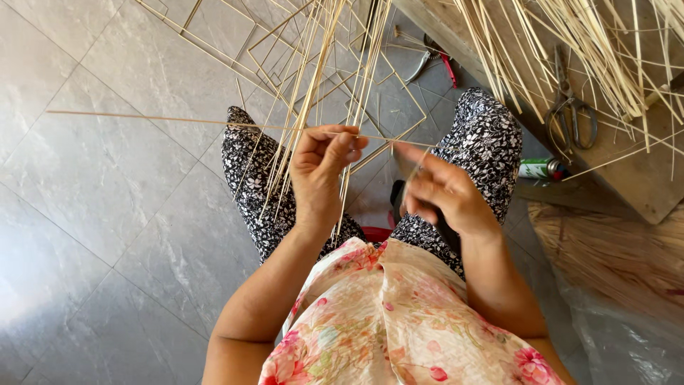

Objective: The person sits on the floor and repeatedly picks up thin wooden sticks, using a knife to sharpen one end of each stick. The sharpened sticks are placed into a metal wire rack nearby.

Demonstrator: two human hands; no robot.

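Observation:
My left hand [320, 167] pinches a long thin bamboo strip [157, 119] that runs horizontally across my knees and out to the left. My right hand [438, 189] is just to the right of it, fingers curled around the strip's other end; what else it grips is blurred. A bundle of pale bamboo strips [306, 107] leans between my knees, passing behind the left hand. I sit with black-and-white patterned trousers and a floral top.
Thin square bamboo frames [235, 43] lie on the grey tiled floor ahead. A wooden board [641, 178] at the right carries loose strips and scissors [570, 114]. Red-handled pliers [434, 60] and a green-and-white can [541, 169] lie nearby. A heap of fibres [613, 249] sits lower right.

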